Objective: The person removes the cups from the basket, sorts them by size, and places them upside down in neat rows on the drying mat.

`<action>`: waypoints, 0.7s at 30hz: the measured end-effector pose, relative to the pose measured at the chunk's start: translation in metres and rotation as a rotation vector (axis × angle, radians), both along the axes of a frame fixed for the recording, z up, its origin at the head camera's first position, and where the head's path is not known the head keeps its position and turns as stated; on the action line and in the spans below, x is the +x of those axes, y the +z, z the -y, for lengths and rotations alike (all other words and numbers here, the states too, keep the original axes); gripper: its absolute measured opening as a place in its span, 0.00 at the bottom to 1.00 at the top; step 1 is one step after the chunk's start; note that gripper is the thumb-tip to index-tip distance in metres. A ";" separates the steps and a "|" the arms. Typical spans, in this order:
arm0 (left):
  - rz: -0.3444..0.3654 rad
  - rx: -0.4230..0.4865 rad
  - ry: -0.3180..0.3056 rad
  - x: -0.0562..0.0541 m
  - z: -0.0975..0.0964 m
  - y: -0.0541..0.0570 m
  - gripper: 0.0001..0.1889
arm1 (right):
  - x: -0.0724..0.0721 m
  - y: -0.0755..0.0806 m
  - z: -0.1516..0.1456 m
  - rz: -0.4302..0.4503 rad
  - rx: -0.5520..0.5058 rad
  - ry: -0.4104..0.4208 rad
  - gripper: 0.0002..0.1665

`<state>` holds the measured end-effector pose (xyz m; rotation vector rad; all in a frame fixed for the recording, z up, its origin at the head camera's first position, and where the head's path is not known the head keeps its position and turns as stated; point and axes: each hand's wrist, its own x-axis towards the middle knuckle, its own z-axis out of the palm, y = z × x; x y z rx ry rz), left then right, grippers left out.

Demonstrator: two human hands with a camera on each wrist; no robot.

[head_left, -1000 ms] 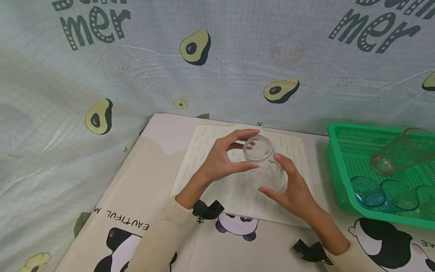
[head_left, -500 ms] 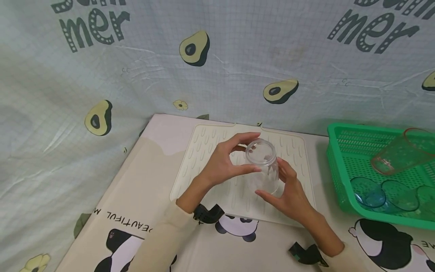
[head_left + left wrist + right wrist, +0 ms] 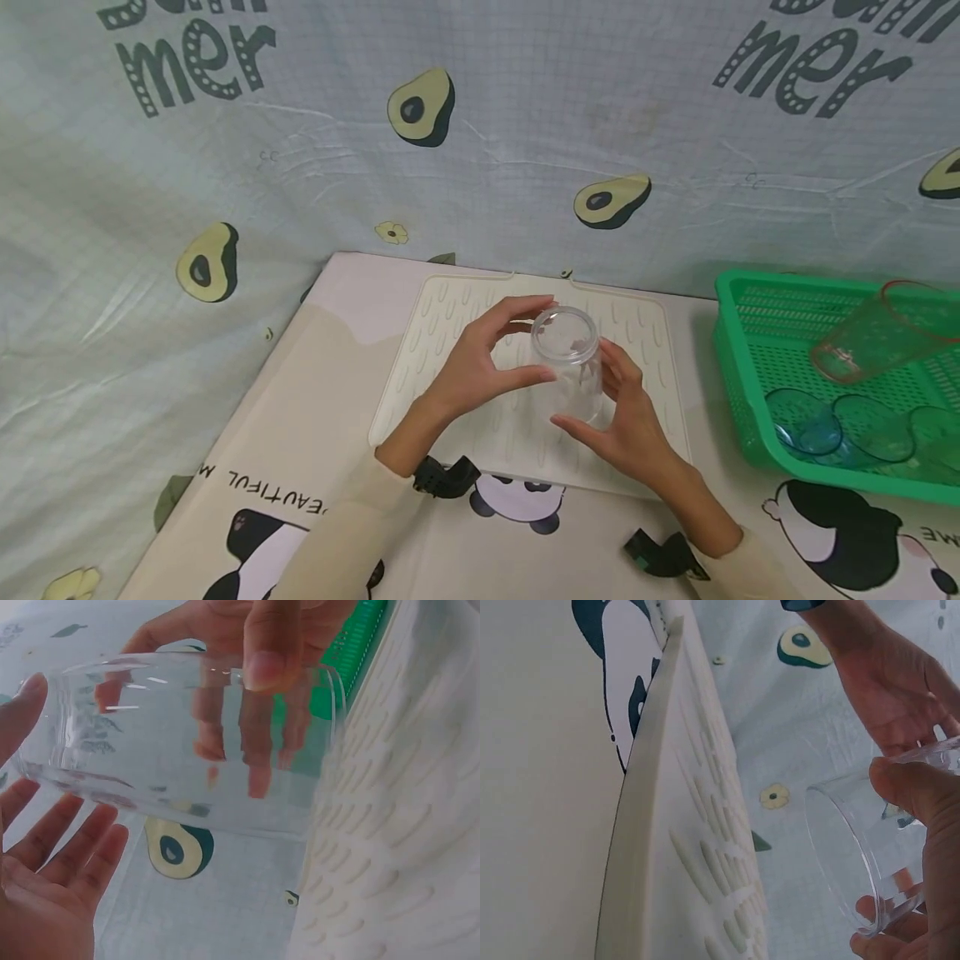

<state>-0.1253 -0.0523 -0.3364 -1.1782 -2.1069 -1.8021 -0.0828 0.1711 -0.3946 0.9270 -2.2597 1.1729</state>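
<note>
- A smooth, shiny sheet (image 3: 495, 158) with avocado pictures hangs across the top and left of the frame. It has soft wrinkles.
- A flat pale table cover (image 3: 570, 550) with panda pictures fills the bottom.
- A white mat (image 3: 427, 342) lies in the middle. It has round corners and rows of long, thin bumps.
- A green plastic basket (image 3: 855, 477), full of little holes, sits at the right.
- The left hand (image 3: 480, 358) makes a wide C and holds the top end of the glass (image 3: 577, 375).
- The right hand (image 3: 633, 425) holds its lower side, thumb in front, fingers bent behind.
- That glass is clear, round and see-through. It is upside down above the mat, near the middle of the frame, not touching it.
- In the basket, a pinkish see-through cup (image 3: 862, 342) leans over.
- Smaller round blue and green cups (image 3: 813, 433) sit below it.
</note>
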 end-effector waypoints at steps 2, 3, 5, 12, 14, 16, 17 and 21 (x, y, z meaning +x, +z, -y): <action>-0.002 -0.007 0.023 0.001 0.008 -0.005 0.38 | -0.002 0.001 0.001 -0.004 0.008 -0.004 0.57; 0.003 -0.012 0.037 0.001 0.012 -0.007 0.37 | -0.002 0.002 0.002 -0.003 0.012 -0.008 0.57; 0.013 -0.033 0.071 0.002 0.022 -0.013 0.36 | -0.004 0.003 0.004 0.001 0.021 -0.021 0.58; 0.059 -0.092 0.186 0.007 0.056 -0.029 0.34 | -0.013 0.011 0.015 0.015 0.006 -0.043 0.69; 0.061 -0.108 0.218 0.007 0.066 -0.033 0.34 | -0.016 0.013 0.019 0.020 -0.014 -0.041 0.70; 0.065 -0.129 0.248 0.007 0.075 -0.037 0.34 | -0.019 0.014 0.024 0.020 -0.031 -0.037 0.69; 0.069 -0.143 0.263 0.007 0.079 -0.040 0.34 | -0.021 0.014 0.026 0.019 -0.038 -0.036 0.69; 0.121 -0.218 0.331 0.008 0.096 -0.048 0.35 | -0.028 0.017 0.034 0.022 -0.072 -0.023 0.68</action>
